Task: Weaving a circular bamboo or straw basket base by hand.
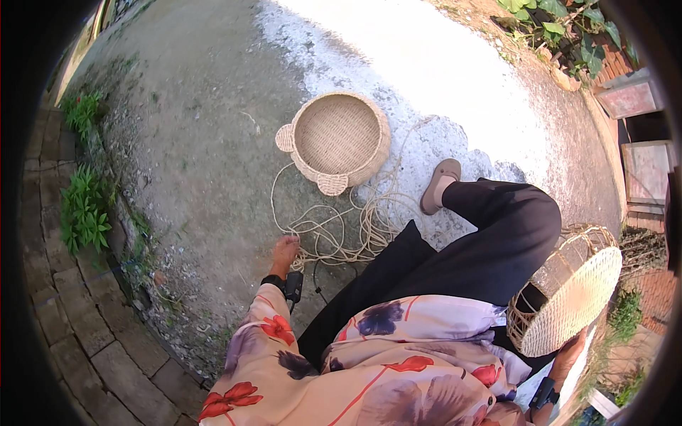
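My left hand (pixel 286 250) is low over the ground, its fingers curled on a strand of pale cord. Loose coils of this cord (pixel 362 231) lie in a tangle to its right, one strand running up to a round woven bowl-shaped basket (pixel 337 131). That basket sits upright on the ground with two small rounded tabs on its rim, and nothing shows inside. At the far right, a second basket with a pale woven round face (pixel 575 302) and open-weave sides is tilted beside my right thigh. My right hand (pixel 570 346) holds its lower edge, fingers mostly hidden behind it.
My bent leg in black trousers and a brown shoe (pixel 440 186) come between the two baskets. Green plants (pixel 84 209) and a brick strip (pixel 92 312) border the left. Leafy plants (pixel 561 28) and wooden boxes (pixel 646 167) stand along the right.
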`<state>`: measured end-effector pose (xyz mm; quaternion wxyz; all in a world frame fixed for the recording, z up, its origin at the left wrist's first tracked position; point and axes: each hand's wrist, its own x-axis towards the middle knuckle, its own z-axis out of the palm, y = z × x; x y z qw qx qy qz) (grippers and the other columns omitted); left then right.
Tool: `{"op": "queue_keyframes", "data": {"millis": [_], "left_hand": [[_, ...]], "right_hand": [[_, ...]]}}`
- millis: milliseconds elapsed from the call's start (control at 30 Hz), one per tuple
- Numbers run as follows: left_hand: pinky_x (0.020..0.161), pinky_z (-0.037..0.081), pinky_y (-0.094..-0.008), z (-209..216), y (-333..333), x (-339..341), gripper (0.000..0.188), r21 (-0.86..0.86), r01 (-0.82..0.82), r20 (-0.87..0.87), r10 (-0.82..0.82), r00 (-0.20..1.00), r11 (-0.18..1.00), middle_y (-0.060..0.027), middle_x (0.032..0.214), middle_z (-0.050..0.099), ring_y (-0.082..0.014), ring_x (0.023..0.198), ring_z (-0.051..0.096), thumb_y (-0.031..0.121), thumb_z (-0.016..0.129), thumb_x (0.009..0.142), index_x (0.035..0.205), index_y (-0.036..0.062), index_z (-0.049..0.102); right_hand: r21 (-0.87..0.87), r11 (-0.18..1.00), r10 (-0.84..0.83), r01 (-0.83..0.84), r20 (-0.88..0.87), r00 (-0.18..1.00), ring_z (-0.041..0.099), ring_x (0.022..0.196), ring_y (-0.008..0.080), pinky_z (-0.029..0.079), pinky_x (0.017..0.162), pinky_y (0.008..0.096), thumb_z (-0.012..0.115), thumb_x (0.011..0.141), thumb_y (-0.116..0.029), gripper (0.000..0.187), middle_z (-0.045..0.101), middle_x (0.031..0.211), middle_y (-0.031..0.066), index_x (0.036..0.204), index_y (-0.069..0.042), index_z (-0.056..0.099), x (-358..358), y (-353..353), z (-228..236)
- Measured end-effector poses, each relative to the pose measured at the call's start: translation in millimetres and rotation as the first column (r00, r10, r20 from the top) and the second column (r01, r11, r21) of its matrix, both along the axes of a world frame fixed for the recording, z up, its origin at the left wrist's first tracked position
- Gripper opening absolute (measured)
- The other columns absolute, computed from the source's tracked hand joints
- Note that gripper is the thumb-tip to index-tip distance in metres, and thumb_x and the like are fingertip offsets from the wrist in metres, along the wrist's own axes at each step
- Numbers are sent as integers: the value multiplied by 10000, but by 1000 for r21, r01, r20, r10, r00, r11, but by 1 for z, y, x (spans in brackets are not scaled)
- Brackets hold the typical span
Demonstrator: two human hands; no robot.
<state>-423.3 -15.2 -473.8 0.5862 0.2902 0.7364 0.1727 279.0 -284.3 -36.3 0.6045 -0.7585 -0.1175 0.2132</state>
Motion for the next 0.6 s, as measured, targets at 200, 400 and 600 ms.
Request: {"op": "queue_keyframes", "data": {"millis": [200,400,600], "left_hand": [[900,508,-427,23,-11,87,258,82,864,-333,-803,494,497,-100,1154,652,-298,1107,620,199,617,842,1065,126,725],[945,495,-481,53,-32,125,307,-273,914,-512,-850,126,300,-129,1236,570,-340,1187,572,170,554,864,1109,55,699],[871,534,-429,31,-24,99,306,-114,840,-452,-781,431,530,-128,1052,697,-308,1002,669,183,578,845,1119,133,707]], "right_hand": [[-36,999,-29,28,-23,999,478,1287,247,338,1094,383,487,1007,-391,581,514,1411,136,1387,46,451,1,-3,2],[-100,995,2,-2,4,1000,500,1249,247,371,1061,372,530,974,-448,608,536,1379,127,1382,-2,466,1,-9,5],[-35,999,41,-40,15,999,490,1272,250,358,1077,374,517,981,-448,628,516,1409,126,1413,2,438,4,-9,1]]}}
